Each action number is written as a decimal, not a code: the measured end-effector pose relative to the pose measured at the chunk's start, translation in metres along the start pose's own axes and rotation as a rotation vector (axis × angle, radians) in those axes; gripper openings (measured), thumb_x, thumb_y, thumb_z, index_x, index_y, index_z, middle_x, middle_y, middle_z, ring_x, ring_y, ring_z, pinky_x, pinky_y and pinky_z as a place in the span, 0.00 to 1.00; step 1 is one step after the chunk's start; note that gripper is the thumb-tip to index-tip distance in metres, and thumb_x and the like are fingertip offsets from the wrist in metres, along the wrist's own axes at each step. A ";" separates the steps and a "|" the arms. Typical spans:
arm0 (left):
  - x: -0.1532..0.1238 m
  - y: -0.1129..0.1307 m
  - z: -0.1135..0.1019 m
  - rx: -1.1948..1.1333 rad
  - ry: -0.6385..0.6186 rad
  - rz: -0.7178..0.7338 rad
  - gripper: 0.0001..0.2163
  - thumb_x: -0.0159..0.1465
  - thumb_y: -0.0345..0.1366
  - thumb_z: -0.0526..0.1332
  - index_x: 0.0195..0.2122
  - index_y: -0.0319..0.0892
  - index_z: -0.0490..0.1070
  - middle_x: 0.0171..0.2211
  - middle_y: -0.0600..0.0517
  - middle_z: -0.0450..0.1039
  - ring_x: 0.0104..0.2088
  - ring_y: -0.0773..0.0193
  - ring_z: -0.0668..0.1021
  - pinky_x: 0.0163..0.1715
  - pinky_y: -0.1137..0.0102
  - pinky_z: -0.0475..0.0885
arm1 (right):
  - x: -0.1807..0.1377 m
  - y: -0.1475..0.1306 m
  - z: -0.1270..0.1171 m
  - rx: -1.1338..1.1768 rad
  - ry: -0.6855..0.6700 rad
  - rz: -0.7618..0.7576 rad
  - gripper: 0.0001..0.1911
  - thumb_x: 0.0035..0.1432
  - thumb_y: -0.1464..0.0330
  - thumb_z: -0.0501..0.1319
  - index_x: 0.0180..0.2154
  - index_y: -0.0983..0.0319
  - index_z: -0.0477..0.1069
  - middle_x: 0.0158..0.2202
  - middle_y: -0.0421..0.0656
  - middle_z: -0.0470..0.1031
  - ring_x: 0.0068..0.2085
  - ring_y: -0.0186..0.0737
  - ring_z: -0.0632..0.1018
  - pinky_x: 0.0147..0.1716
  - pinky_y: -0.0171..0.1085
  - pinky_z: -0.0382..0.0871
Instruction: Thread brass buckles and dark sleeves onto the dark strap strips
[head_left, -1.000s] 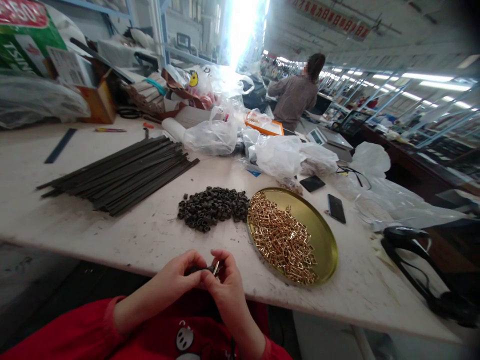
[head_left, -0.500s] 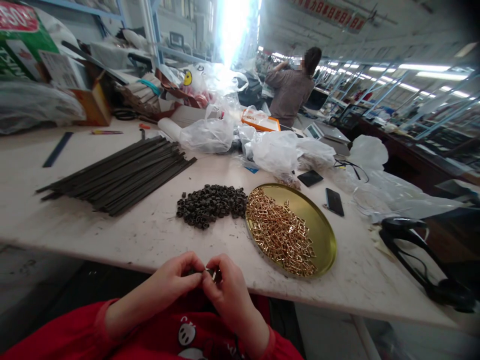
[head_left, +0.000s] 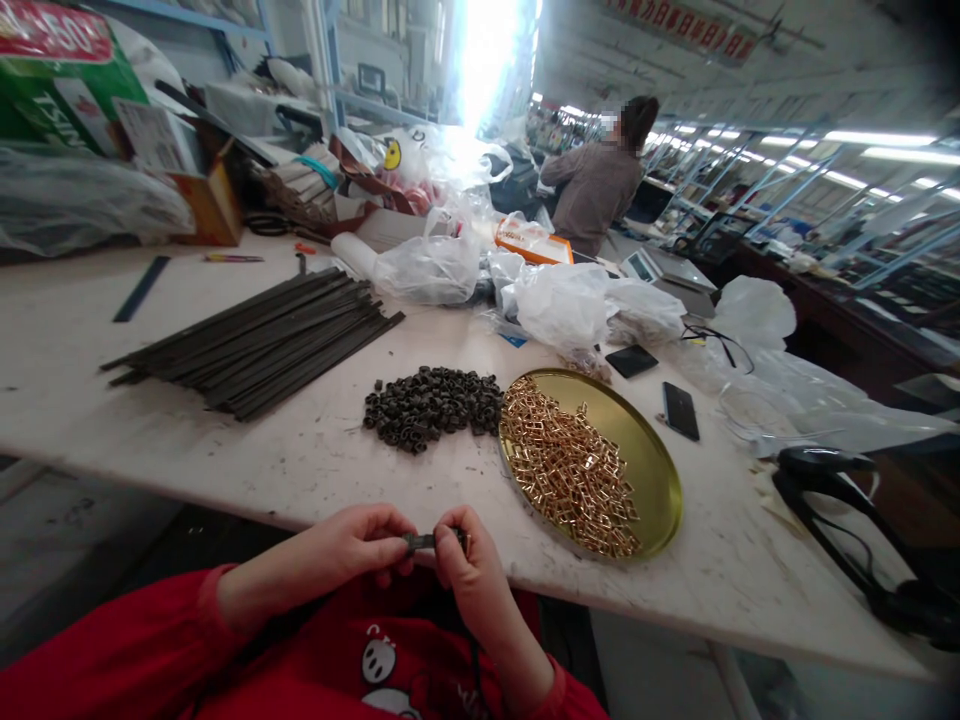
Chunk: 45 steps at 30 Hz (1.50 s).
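Dark strip [head_left: 422, 541]: from my end I see a short stretch of it spanning the gap between the two hands, near the front edge of the table [head_left: 315, 460].
Left hand [head_left: 360, 548]: thumb and fingers pinched on the strip's left part.
Right hand [head_left: 474, 572]: pinched on its right part, with a glint of gold metal [head_left: 468, 543] by the fingers; I cannot make out its shape.
Black loops [head_left: 431, 405]: heaped loose just beyond the hands.
Gold tray [head_left: 652, 460]: beyond the hands and to their right, beside the loops; I see small gold frames [head_left: 570, 475] piled toward its left side.
Long strips [head_left: 255, 340]: a dark bundle farther out, left of the hands.
Phone [head_left: 680, 410]: past the tray, well apart from the hands.
Plastic bags [head_left: 559, 305]: crumpled farther beyond the hands, behind loops and tray.
Person [head_left: 596, 190]: farthest out, past the bags, in a greyish-brown top.
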<state>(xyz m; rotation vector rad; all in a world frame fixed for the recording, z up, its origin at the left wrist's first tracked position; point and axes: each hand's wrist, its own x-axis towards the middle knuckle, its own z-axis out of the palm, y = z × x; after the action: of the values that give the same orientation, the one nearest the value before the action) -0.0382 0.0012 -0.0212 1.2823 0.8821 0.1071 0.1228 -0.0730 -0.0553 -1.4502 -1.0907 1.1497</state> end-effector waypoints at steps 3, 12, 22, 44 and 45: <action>0.003 -0.003 0.003 0.010 0.049 0.020 0.15 0.54 0.45 0.60 0.36 0.37 0.70 0.29 0.52 0.74 0.29 0.64 0.73 0.29 0.73 0.67 | 0.000 0.004 0.002 -0.054 -0.022 -0.011 0.08 0.57 0.64 0.53 0.29 0.61 0.62 0.22 0.35 0.62 0.25 0.32 0.64 0.23 0.31 0.56; 0.004 0.002 0.007 0.076 -0.039 0.031 0.13 0.57 0.43 0.58 0.36 0.39 0.73 0.31 0.53 0.76 0.31 0.63 0.75 0.31 0.74 0.68 | -0.002 0.013 -0.001 -0.175 -0.084 -0.045 0.06 0.57 0.67 0.52 0.33 0.61 0.64 0.26 0.37 0.66 0.27 0.34 0.67 0.26 0.32 0.60; 0.012 0.011 0.011 0.070 -0.077 0.082 0.17 0.57 0.38 0.56 0.47 0.39 0.65 0.26 0.55 0.74 0.26 0.64 0.75 0.26 0.74 0.67 | -0.004 -0.004 -0.005 -0.066 -0.162 -0.094 0.12 0.62 0.64 0.47 0.42 0.60 0.65 0.38 0.43 0.71 0.40 0.39 0.71 0.37 0.36 0.64; 0.094 0.035 -0.190 1.236 1.045 -0.031 0.08 0.64 0.35 0.56 0.37 0.36 0.69 0.37 0.49 0.72 0.37 0.62 0.75 0.37 0.63 0.71 | 0.080 0.066 -0.014 -0.834 0.412 -0.595 0.16 0.61 0.57 0.49 0.32 0.58 0.70 0.30 0.45 0.72 0.34 0.46 0.73 0.35 0.40 0.61; 0.095 0.035 -0.189 1.233 1.046 -0.034 0.08 0.64 0.36 0.56 0.37 0.36 0.69 0.37 0.49 0.72 0.37 0.62 0.75 0.38 0.63 0.71 | 0.079 0.064 -0.015 -0.833 0.396 -0.579 0.15 0.60 0.58 0.49 0.32 0.58 0.70 0.30 0.45 0.72 0.34 0.46 0.73 0.35 0.40 0.62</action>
<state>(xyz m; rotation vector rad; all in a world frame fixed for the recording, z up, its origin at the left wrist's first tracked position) -0.0777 0.2111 -0.0428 2.4165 2.0360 0.2337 0.1549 -0.0071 -0.1275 -1.6860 -1.6347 -0.0441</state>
